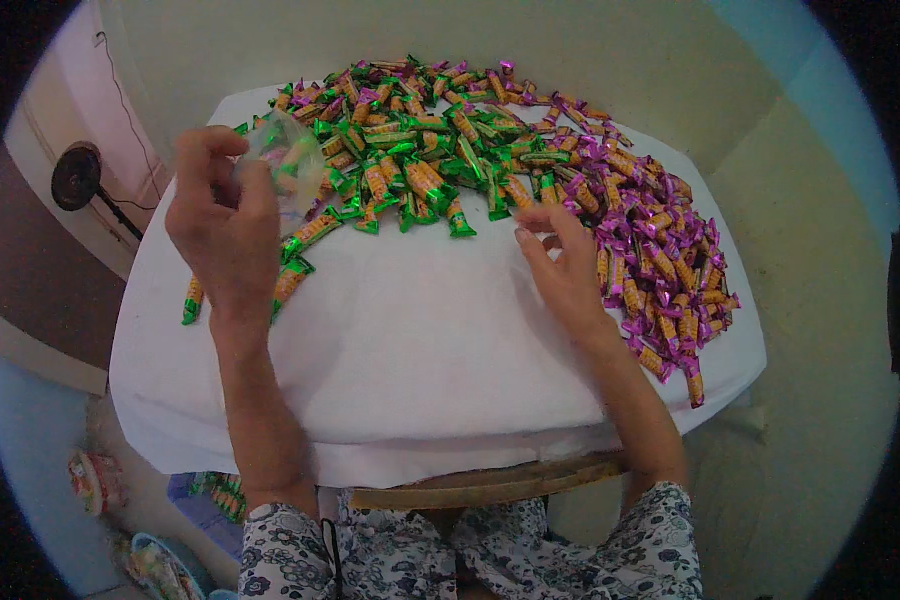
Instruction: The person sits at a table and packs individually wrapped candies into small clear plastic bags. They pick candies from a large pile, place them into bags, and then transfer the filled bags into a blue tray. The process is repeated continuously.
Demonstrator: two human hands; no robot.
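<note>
My left hand point(229, 202) is raised over the left part of the table, its thumb and fingers closed on the edge of a clear plastic bag point(300, 161). Something green and purple shows in or behind the bag. Green-ended wrapped snack bars point(427, 180) lie in a loose heap at the middle and back, with a few more under my left hand. Purple-ended wrapped bars point(664, 262) are heaped along the right side. My right hand point(562, 262) is beside the inner edge of these heaps, fingers bent and apart, with nothing visible in it.
A white cloth point(435, 337) covers the table, whose wooden edge point(487, 487) shows at the front. On the floor at the lower left are a purple container point(202, 517) of green-ended bars and a blue basin point(187, 562). A black fan point(76, 176) stands at the left.
</note>
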